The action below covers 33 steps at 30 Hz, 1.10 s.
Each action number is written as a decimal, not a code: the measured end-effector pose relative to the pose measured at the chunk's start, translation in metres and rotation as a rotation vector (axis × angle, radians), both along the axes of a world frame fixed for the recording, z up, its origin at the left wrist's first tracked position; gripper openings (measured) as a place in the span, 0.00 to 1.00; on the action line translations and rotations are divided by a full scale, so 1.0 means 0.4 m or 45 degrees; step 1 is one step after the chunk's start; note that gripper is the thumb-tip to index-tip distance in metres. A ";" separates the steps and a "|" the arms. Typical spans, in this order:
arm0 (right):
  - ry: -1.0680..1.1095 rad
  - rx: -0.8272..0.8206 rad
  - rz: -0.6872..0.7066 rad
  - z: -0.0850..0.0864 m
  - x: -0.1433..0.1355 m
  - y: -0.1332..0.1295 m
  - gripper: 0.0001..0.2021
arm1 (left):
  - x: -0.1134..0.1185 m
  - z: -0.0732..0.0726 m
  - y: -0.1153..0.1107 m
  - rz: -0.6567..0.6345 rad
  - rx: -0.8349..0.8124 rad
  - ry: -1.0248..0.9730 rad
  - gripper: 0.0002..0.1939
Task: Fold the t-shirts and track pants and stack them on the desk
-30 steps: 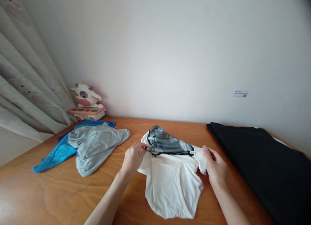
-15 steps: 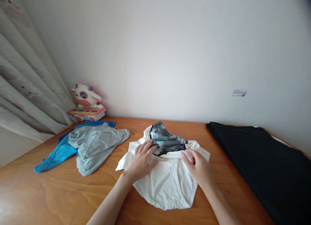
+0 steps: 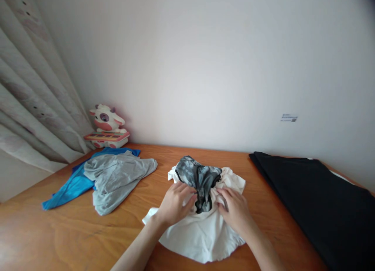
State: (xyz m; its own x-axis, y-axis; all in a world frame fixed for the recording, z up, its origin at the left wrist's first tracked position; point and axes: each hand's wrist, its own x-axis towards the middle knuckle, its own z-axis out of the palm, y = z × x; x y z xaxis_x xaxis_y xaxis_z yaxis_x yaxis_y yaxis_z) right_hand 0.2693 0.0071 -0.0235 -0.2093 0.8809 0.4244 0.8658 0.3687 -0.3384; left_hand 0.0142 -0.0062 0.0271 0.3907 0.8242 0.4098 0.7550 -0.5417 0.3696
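Observation:
Bunched white garments (image 3: 202, 239) lie in front of me on the wooden table, their folds gathered so that I cannot make out each piece. On top, towards the back, rests a grey patterned cloth (image 3: 190, 173) with black edging, its middle part running down between my hands. My left hand (image 3: 177, 202) is closed on the white fabric left of the grey cloth, fingers curled towards the thumb. On the other side my right hand (image 3: 233, 206) pinches a fold of the white fabric.
To the left a grey garment (image 3: 117, 177) lies over a blue one (image 3: 70, 189). Behind them sits a cow toy with a keyboard (image 3: 107, 126), beside the curtain (image 3: 35, 99). Black folded fabric (image 3: 310, 197) covers the right side. A wall (image 3: 187, 68) closes off the back.
Both hands have closed on the white fabric and drawn it inward. The white cloth is now bunched, and the grey cloth has been squeezed together and hangs further towards me.

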 end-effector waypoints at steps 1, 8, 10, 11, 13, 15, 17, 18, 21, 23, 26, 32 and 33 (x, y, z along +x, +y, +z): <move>-0.018 -0.025 0.023 -0.001 0.014 0.006 0.23 | -0.014 -0.009 0.009 0.080 0.089 0.004 0.13; -0.054 0.033 -0.072 -0.010 0.085 0.032 0.22 | -0.051 -0.050 0.033 0.212 -0.049 0.207 0.34; -0.029 0.065 -0.217 -0.013 0.077 0.032 0.21 | -0.026 -0.044 0.022 0.179 -0.125 0.280 0.25; 0.025 0.058 -0.240 -0.014 0.066 0.030 0.20 | -0.011 -0.039 0.015 0.183 -0.150 0.309 0.21; 0.188 0.003 -0.193 -0.015 0.033 0.023 0.18 | 0.018 -0.027 0.002 0.200 -0.190 0.342 0.18; 0.339 -0.087 -0.145 -0.013 -0.011 0.007 0.19 | 0.042 -0.016 -0.013 0.137 -0.227 0.353 0.17; 0.384 -0.138 -0.172 -0.009 -0.055 -0.014 0.24 | 0.061 -0.009 -0.029 -0.028 -0.219 0.335 0.13; 0.361 -0.134 -0.202 -0.006 -0.075 -0.025 0.25 | 0.069 -0.008 -0.037 -0.152 -0.203 0.311 0.12; 0.195 -0.045 -0.307 -0.005 -0.111 -0.050 0.26 | 0.087 -0.012 -0.059 -0.534 -0.154 0.178 0.08; 0.116 -0.004 -0.328 -0.011 -0.110 -0.051 0.25 | 0.089 -0.011 -0.066 -0.686 -0.147 0.089 0.09; 0.146 -0.011 -0.218 -0.022 -0.079 -0.027 0.18 | 0.070 0.005 -0.059 -0.609 -0.098 -0.023 0.11; 0.172 -0.189 0.379 0.012 0.011 0.012 0.19 | -0.021 0.022 -0.003 0.250 0.188 -0.266 0.18; 0.127 -0.189 0.410 0.020 0.022 0.011 0.20 | -0.032 0.016 0.005 0.300 0.164 -0.272 0.20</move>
State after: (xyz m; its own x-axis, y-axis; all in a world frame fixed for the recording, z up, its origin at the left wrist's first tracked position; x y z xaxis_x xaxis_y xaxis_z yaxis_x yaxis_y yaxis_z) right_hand 0.2782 0.0116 -0.0154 -0.4502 0.8300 0.3292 0.6731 0.5577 -0.4857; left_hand 0.0013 -0.0040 0.0337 0.0899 0.8178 0.5684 0.7776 -0.4143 0.4730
